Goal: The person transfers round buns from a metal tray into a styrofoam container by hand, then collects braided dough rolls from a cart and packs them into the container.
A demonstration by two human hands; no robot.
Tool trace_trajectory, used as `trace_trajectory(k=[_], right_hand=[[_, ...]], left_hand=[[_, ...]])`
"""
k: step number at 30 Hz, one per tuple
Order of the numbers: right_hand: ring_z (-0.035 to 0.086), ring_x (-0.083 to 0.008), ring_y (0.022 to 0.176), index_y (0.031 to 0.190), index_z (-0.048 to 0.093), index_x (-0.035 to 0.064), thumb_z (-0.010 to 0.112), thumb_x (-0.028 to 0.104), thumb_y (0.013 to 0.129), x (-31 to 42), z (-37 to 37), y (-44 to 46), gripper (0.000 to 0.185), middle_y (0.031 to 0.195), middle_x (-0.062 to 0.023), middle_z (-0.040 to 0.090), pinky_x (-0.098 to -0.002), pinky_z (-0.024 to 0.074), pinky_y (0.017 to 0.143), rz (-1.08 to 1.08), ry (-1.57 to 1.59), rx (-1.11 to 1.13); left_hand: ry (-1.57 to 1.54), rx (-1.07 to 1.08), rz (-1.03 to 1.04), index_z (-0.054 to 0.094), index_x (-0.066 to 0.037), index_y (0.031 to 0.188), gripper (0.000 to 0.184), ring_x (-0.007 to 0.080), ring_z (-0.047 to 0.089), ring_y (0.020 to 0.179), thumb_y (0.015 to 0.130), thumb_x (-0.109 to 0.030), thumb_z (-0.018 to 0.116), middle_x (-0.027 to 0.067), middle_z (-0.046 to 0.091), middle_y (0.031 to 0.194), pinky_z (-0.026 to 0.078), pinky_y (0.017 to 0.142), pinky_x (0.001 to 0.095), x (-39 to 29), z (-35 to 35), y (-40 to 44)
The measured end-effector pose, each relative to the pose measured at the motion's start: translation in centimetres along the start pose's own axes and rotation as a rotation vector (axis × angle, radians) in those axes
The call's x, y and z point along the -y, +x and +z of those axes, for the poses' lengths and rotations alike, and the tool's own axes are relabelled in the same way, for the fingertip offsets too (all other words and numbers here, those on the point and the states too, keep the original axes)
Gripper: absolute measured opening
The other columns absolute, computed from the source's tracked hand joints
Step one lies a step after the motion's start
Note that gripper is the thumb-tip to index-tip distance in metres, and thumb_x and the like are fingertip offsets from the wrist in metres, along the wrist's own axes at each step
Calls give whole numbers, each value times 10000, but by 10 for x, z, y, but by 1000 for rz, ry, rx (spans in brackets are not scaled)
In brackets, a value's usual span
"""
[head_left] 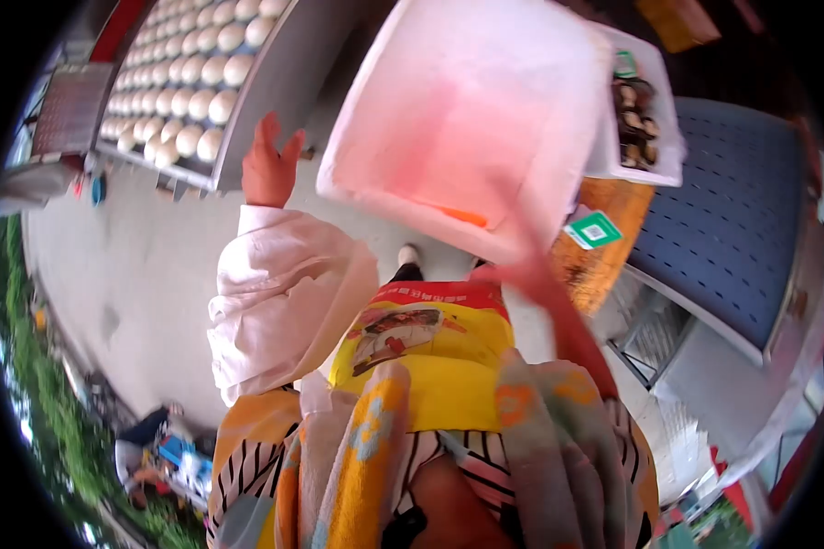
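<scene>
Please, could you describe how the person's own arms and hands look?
A loose, wrinkled, pale pink sleeve ends just before the left hand, which wears no glove. The right forearm is bare; the right hand is too blurred for details.

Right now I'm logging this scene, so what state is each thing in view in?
Left hand: open, fingers apart
Right hand: blurred, grip unclear
Large box: open, orange piece inside
Small box: open, dark pieces inside
White balls: set in rows
QR card: code showing
Apron: worn
</scene>
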State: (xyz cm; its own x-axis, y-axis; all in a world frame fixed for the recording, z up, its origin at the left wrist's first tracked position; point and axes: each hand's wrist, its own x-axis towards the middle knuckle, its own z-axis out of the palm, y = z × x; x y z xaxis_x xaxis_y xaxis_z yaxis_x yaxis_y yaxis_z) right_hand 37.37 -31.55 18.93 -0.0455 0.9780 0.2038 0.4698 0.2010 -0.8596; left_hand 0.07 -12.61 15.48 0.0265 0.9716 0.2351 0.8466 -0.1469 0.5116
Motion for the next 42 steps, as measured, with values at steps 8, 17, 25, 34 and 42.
trace_trajectory(k=[8,17,25,34,42], right_hand=[[609,-277,1066,1161,627,10,762,85,788,77,106,62,404,1170,-139,655,-368,480,943,-178,26,148],[596,-271,1099,1159,627,4,748,72,793,-36,-187,-170,392,1169,-135,656,-375,477,963,593,-441,-805],[585,-266,1128,1157,628,-2,735,61,798,-68,-198,-172,380,1168,-132,657,-380,473,980,647,-264,-1154],[573,-260,1160,1155,628,-8,720,48,803,-105,-314,62,368,1166,-128,658,-386,470,1000,393,-97,-1247],[590,-420,1149,1439,457,106,621,210,901,-466,-287,91,572,1273,-198,626,-469,459,999,684,-876,-250]], left_hand=[[-197,434,587,546,-109,1344,521,412,635,977,859,-232,694,191,660,1133,519,893,459,-141,20,53],[-721,881,621,584,-94,1231,412,406,634,942,865,-264,668,193,659,1051,511,865,463,-254,103,-55],[-1073,1051,674,618,-80,1131,337,401,633,912,870,-292,646,196,659,978,505,840,466,-479,190,-90],[-782,934,545,621,-29,879,357,382,637,875,877,-385,596,204,644,871,487,781,474,-360,212,-7],[-915,515,-597,617,29,1173,249,185,644,1032,945,-70,633,111,669,1084,529,919,313,-100,32,-65]])
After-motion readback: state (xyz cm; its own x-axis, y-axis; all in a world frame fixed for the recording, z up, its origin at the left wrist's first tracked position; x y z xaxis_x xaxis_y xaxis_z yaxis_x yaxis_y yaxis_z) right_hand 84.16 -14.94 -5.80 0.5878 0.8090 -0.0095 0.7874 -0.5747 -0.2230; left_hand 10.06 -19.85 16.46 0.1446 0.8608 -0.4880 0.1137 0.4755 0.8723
